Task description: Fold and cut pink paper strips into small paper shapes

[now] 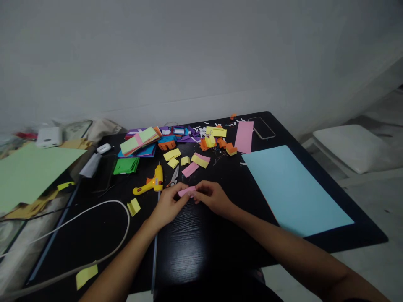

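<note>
A small pink paper strip (pixel 187 191) is held between both hands above the dark table. My left hand (pixel 170 204) pinches its left end, and my right hand (pixel 213 197) grips the right end with thumb and fingers. Just beyond the left hand lie scissors (pixel 173 177), their handles partly hidden by the fingers. To the left of them rests a yellow glue gun (pixel 154 181). Past the hands are a pink strip (pixel 190 169) and several folded yellow paper pieces (pixel 171 154).
A light blue sheet (pixel 296 188) covers the table's right side. Behind are a pink sheet (pixel 244 136), orange scraps (pixel 231 149), stacked coloured papers (pixel 140 141) and green papers (pixel 126 165). A white cable (pixel 127 222) loops at left. A white stool (pixel 346 144) stands right.
</note>
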`<state>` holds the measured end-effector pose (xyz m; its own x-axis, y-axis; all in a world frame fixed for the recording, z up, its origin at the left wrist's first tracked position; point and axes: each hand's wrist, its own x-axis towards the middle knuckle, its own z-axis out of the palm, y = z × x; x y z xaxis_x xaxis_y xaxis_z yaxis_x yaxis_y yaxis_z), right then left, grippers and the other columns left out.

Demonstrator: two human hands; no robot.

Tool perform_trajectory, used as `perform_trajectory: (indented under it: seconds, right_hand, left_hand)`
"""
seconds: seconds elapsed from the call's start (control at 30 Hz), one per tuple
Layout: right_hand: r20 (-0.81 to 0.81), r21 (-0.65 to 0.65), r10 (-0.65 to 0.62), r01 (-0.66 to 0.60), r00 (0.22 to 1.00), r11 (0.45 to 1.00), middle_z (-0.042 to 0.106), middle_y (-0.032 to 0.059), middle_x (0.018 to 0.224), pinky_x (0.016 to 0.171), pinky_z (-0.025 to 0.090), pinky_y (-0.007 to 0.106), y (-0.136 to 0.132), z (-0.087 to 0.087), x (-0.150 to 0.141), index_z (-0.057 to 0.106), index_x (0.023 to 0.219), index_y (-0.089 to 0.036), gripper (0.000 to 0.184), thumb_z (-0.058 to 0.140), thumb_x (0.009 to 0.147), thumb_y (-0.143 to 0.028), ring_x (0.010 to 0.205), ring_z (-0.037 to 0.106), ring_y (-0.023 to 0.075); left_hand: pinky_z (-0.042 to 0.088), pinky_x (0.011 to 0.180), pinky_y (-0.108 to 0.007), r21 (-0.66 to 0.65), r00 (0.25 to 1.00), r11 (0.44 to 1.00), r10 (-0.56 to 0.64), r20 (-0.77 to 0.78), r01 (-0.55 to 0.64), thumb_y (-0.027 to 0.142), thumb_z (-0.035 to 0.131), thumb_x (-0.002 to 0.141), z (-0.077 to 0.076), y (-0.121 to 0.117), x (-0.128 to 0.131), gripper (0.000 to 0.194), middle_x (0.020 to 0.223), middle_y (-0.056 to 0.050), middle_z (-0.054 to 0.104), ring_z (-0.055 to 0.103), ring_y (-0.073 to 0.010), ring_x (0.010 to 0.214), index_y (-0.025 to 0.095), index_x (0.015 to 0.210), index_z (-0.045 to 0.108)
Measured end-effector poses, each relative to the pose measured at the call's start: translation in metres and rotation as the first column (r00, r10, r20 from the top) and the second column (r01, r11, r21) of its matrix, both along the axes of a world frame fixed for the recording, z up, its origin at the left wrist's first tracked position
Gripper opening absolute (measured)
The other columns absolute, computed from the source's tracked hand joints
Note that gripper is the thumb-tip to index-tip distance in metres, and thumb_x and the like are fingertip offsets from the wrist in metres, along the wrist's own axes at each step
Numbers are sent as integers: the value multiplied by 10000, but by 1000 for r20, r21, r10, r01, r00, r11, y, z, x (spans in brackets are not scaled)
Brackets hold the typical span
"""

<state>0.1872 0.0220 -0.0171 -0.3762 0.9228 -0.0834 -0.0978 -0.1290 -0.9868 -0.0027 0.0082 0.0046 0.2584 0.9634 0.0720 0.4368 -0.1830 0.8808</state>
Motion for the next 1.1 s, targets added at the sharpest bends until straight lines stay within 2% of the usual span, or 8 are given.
perform_trajectory:
  seconds: [0.17,0.33,0.43,0.57,0.77,0.9,1.0,1.1]
  right_hand:
    - [-13,5,16,-16,1000,1000,691,5,686,697,561,308,0,0,2,701,824,-172,313,762,801,-478,633,658,146]
    - [-85,-54,-46,41,995,998,693,-1,715,737,579,321,3,2,1,694,835,-178,336,785,776,-496,665,670,146]
    - [-96,-86,-67,58,993,995,698,1,738,749,586,324,3,3,-1,683,839,-181,340,801,760,-489,679,680,147]
    - [-91,-87,-41,33,995,996,703,7,755,743,591,329,2,2,-1,687,845,-175,344,811,745,-480,679,689,153]
    - [-62,-22,7,-8,998,1000,717,15,750,743,590,328,3,0,0,718,850,-171,313,788,773,-466,681,684,151]
    - [-106,-84,34,-43,994,995,738,14,780,792,596,345,2,0,0,719,864,-178,307,818,740,-440,729,705,159]
    - [-123,-123,73,-89,990,988,749,22,822,790,597,344,1,0,-1,713,881,-174,310,835,716,-406,761,713,167]
    - [-75,-57,34,-39,997,998,745,30,870,768,589,330,0,1,-1,703,933,-183,284,799,756,-384,798,711,175]
  left_hand:
    - [461,599,-243,-27,997,1000,9,72,-7,382,627,915,0,-1,2,223,776,-26,684,597,-140,661,173,905,704]
    - [514,590,-255,-181,966,983,59,251,-13,415,708,858,-2,1,4,277,718,-7,667,619,-134,617,161,964,673]
    - [539,609,-265,-208,948,978,79,308,-13,419,727,846,0,3,3,277,703,-6,672,628,-133,618,158,923,677]
    - [540,618,-266,-188,946,981,97,310,-39,436,727,844,3,5,2,279,696,-13,682,625,-129,608,160,859,687]
    - [526,615,-261,-166,963,986,58,264,-14,439,714,854,2,5,0,276,672,-5,675,618,-128,601,164,852,695]
    - [519,595,-253,-136,961,989,93,259,-59,450,709,854,0,3,2,279,694,-6,675,612,-128,602,174,825,676]
    - [530,615,-255,-129,951,989,113,289,-79,440,726,841,-2,2,5,275,758,-14,693,623,-128,637,176,889,668]
    - [506,601,-233,-116,950,988,131,285,-101,395,765,812,-3,2,5,266,728,6,664,600,-112,623,174,913,658]
